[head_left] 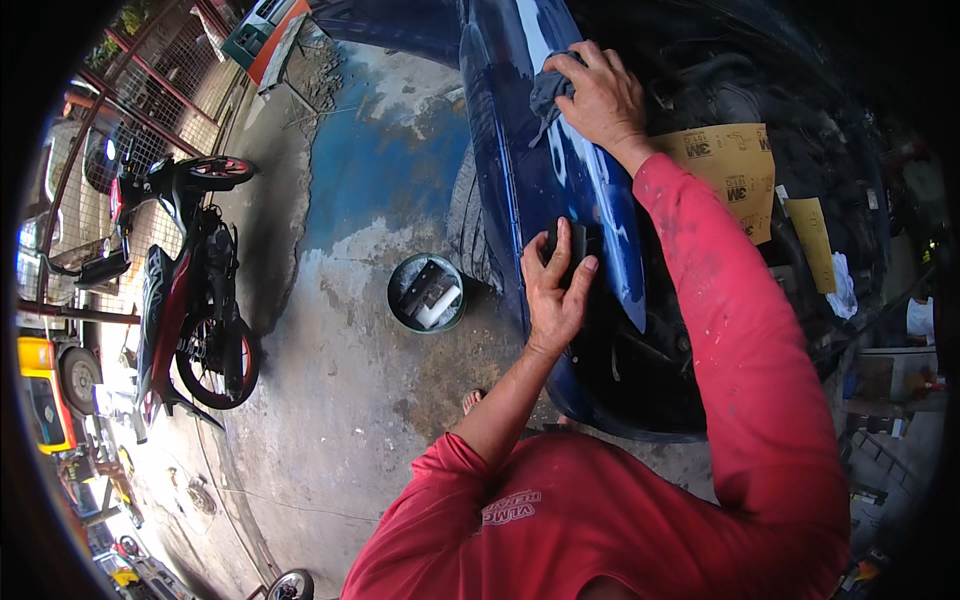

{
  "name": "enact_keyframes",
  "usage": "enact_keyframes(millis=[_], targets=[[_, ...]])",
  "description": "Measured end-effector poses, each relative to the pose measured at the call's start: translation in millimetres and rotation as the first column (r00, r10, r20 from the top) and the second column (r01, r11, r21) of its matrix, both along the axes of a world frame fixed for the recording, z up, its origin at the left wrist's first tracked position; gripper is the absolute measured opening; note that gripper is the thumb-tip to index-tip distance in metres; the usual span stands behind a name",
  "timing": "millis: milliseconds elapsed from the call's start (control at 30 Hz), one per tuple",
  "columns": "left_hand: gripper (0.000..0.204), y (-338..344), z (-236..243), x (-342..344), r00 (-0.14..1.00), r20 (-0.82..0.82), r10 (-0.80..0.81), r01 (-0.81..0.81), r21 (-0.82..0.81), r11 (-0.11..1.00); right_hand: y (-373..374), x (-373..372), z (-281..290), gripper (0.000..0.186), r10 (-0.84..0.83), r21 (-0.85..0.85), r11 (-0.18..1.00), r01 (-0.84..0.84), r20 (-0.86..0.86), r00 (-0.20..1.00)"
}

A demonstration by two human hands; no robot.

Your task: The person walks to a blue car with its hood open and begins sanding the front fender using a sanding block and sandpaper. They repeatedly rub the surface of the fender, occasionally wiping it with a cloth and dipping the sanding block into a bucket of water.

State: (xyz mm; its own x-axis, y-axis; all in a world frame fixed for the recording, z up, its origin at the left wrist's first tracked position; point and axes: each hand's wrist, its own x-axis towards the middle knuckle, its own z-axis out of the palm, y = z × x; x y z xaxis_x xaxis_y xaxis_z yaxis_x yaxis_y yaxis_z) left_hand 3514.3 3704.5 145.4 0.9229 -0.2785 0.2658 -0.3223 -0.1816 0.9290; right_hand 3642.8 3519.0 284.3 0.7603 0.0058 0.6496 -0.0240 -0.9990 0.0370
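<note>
A glossy dark blue car fender point(500, 140) runs away from me, with pale reflections along its ridge. On its near part my left hand point(556, 290) grips a small black block point(578, 245), which looks like a sanding block, pressed to the paint. Farther along the panel my right hand point(608, 98) is closed round a crumpled dark grey rag point(548, 92) that touches the fender's top. The underside of the block is hidden.
Brown sandpaper sheets point(735, 175) and a yellowish strip point(812, 240) lie over the dark engine bay to the right. A round bucket point(395, 305) holding water and several objects stands on the concrete floor, left of the tyre point(468, 215). A motorcycle point(165, 300) is parked farther left.
</note>
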Motion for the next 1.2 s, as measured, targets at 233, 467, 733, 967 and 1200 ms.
enact_keyframes(millis=[233, 467, 733, 967, 1200], targets=[[0.064, -32.8, 5.2, 91.5, 0.996, -0.034, 0.078, -0.083, -0.167, 0.983, -2.6, -2.2, -6.6, 0.036, 0.076, 0.139, 0.986, -0.093, 0.127, 0.989], [0.067, -28.8, 19.2, 31.7, 0.992, 0.127, -0.024, 0.05, -0.204, 0.978, 4.5, -7.4, 5.5, 0.041, 0.013, 0.287, 0.958, -0.009, -0.011, 1.0], [0.074, -24.0, -40.2, 87.1, 0.99, 0.133, -0.038, 0.071, -0.249, 0.966, 1.5, 10.8, -20.1, 0.044, 0.025, 0.231, 0.972, -0.038, 0.061, 0.998], [0.068, -15.5, -79.2, 93.4, 0.993, -0.116, -0.003, -0.029, -0.274, 0.961, 11.1, -9.5, 12.9, 0.051, -0.02, 0.153, 0.987, 0.049, -0.186, 0.982], [0.071, -21.1, -59.8, 143.4, 0.988, 0.134, 0.075, -0.05, -0.184, 0.982, 8.6, -2.1, 12.1, 0.048, -0.051, -0.037, 0.998, 0.046, -0.123, 0.991]])
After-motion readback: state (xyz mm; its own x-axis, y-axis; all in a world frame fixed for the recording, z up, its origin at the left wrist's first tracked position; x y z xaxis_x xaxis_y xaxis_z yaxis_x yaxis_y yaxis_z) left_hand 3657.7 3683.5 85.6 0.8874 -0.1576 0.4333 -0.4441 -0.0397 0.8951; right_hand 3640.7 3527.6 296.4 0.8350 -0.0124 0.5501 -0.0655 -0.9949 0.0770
